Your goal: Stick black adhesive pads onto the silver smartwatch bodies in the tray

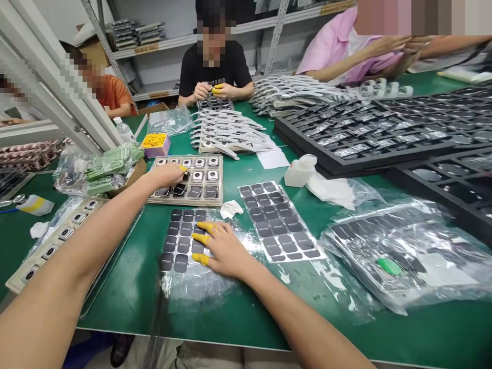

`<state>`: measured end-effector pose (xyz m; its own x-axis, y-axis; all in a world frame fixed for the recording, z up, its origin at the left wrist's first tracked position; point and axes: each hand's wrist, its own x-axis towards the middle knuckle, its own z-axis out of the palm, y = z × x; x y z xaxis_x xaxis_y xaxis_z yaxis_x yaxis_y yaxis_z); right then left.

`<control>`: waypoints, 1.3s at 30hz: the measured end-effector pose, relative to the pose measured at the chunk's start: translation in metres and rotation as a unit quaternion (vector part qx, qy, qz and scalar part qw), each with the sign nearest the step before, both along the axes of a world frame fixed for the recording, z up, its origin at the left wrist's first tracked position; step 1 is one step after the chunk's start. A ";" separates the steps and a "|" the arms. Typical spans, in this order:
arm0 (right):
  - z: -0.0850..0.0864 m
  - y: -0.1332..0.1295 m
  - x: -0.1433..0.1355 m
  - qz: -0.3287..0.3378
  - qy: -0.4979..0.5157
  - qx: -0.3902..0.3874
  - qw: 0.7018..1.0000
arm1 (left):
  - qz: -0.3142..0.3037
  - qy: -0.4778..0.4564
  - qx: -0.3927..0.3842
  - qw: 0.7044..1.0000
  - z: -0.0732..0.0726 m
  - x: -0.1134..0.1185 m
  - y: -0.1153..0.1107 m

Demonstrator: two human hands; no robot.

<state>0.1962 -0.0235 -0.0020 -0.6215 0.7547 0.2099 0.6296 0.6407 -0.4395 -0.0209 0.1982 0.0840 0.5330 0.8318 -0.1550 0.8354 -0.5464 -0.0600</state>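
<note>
My left hand (169, 175) reaches over a beige tray (220, 197) of square watch cases. Yellow finger cots cover its fingertips, which are pressed together down at a dark piece in a middle pocket; what they grip is hidden. Silver watch cases (199, 162) fill the back pockets, while the front ones hold black-faced pieces (195, 192). Nearer me, my right hand (226, 250) lies with fingers spread on a sheet of black rounded-square stickers (184, 229), three yellow finger cots showing. A second sticker sheet (277, 225) lies to its right, and a crumpled white tissue (231, 209) sits between.
A long tray of watch cases (66, 233) lies at left, beside green bagged parts (115, 164). A box of yellow finger cots (156, 143), a white bottle (300, 171), plastic-wrapped sheets (384, 256) and black foam trays (346, 166) surround the work area. Co-workers sit opposite.
</note>
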 end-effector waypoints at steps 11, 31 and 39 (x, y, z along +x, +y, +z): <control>-0.007 0.014 0.009 -0.119 0.326 0.120 0.930 | 0.193 -0.606 -0.284 0.717 -0.044 0.034 -0.177; -0.011 0.029 0.046 -0.334 0.087 0.091 0.934 | 0.233 -0.671 -0.332 0.621 -0.078 0.027 -0.190; -0.009 0.050 0.034 -0.326 0.094 0.095 0.936 | 0.197 -0.660 -0.326 0.648 -0.085 0.030 -0.191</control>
<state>0.2298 0.0265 -0.0110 0.0197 0.8990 0.4374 0.8367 0.2247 -0.4995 0.0086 0.0075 -0.0005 0.3250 0.9306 -0.1682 0.0070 0.1755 0.9844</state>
